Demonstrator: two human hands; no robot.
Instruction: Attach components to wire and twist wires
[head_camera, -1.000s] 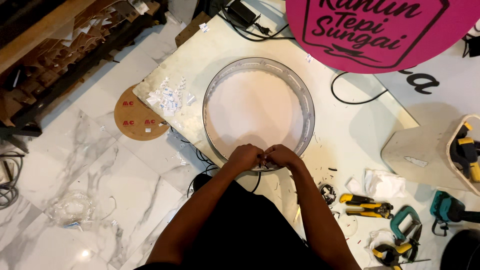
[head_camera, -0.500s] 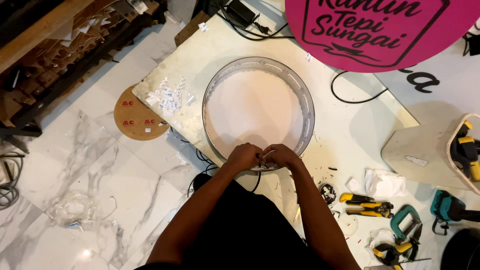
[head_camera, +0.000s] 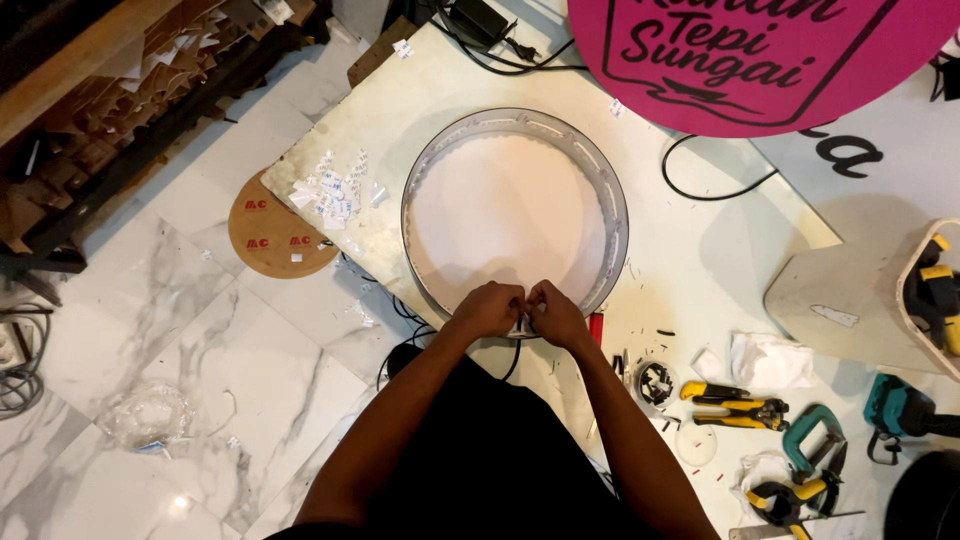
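A round shallow frame (head_camera: 430, 170) with a silvery rim and a white inner face lies on a pale board (head_camera: 420, 90) on the floor. My left hand (head_camera: 487, 308) and my right hand (head_camera: 556, 313) meet at the near edge of the rim, fingers pinched together on a small part there. What they pinch is mostly hidden by the fingers.
A large pink round sign (head_camera: 770, 55) lies at the top right. Black cables (head_camera: 700, 190) run past it. Yellow-handled pliers (head_camera: 735, 403), a teal clamp (head_camera: 815, 450) and a teal power tool (head_camera: 900, 412) lie at right. A brown disc (head_camera: 270, 235) and paper scraps (head_camera: 335, 190) sit left.
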